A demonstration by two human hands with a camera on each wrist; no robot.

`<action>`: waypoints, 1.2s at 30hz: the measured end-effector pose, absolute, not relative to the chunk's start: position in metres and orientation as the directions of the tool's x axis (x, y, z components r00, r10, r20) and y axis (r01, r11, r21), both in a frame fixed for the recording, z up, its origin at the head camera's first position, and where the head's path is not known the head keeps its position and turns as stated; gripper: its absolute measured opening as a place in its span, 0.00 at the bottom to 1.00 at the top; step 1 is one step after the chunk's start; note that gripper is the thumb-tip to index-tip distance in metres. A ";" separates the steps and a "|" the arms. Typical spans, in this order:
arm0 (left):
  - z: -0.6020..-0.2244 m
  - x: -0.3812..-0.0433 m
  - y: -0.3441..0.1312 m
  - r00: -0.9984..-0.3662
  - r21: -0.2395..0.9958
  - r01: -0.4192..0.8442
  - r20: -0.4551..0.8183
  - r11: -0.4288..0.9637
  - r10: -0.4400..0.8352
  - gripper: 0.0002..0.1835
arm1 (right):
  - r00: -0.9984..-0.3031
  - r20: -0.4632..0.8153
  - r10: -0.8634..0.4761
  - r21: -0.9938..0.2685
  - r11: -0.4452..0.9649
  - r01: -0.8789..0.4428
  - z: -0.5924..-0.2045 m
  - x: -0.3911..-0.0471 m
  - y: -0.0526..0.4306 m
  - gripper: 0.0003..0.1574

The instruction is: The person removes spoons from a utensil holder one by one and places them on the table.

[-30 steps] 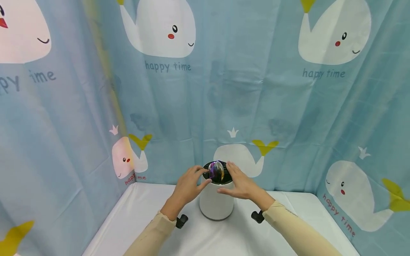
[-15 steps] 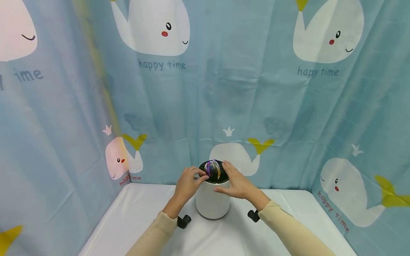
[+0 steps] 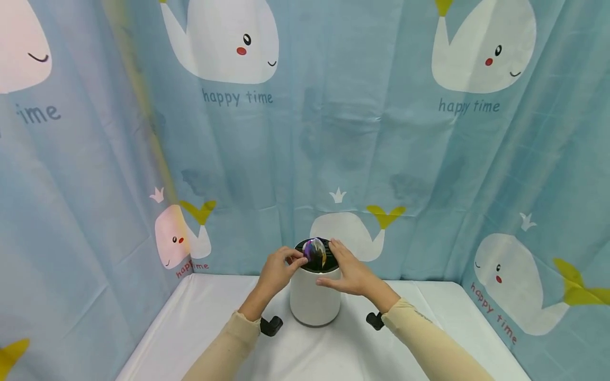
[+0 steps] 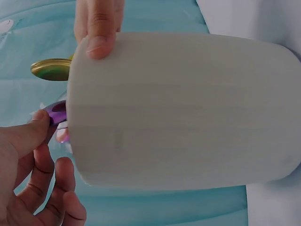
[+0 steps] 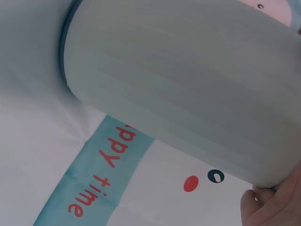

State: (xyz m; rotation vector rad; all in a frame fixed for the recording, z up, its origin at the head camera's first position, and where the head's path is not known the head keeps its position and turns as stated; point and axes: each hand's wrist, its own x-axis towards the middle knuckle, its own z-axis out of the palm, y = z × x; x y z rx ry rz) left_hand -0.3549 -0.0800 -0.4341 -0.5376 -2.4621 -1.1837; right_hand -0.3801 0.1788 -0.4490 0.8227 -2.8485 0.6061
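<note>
A tall white knife-block-like canister [image 3: 314,304] with a black slotted top [image 3: 330,266] stands upright on the white table. Shiny rainbow-coloured pieces [image 3: 315,252] with rounded, spoon-like ends stick up out of it. My left hand [image 3: 278,272] pinches a purple shiny piece [image 4: 57,113] between thumb and index finger at the rim, its other fingers loosely bent. A gold-green rounded piece [image 4: 51,69] also projects past the rim. My right hand [image 3: 353,274] holds the canister's upper right side, thumb on the near wall and fingers at the rim. The pieces' lower parts are hidden inside.
A white cloth [image 3: 362,352] covers the table. Blue curtains [image 3: 305,159] printed with whales hang behind and on both sides. A black wrist-camera mount [image 3: 272,326] shows by the left wrist, another mount [image 3: 375,320] by the right.
The left thumb and index finger have come together at the shiny piece; earlier they stood apart. The right hand keeps its place on the canister. The head view has shifted slightly.
</note>
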 end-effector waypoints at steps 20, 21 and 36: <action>-0.402 -0.352 -0.095 -0.809 0.734 0.540 0.588 0.412 0.014 0.08 | -0.838 0.222 -0.498 -0.381 0.747 -0.545 -0.449 -0.387 0.183 0.78; -0.400 -0.352 -0.096 -0.806 0.734 0.544 0.592 0.407 0.010 0.09 | -0.838 0.224 -0.497 -0.381 0.747 -0.545 -0.449 -0.387 0.183 0.78; -0.362 -0.334 -0.108 -0.765 0.766 0.596 0.633 0.242 -0.118 0.09 | -0.839 0.204 -0.505 -0.370 0.754 -0.543 -0.452 -0.388 0.182 0.79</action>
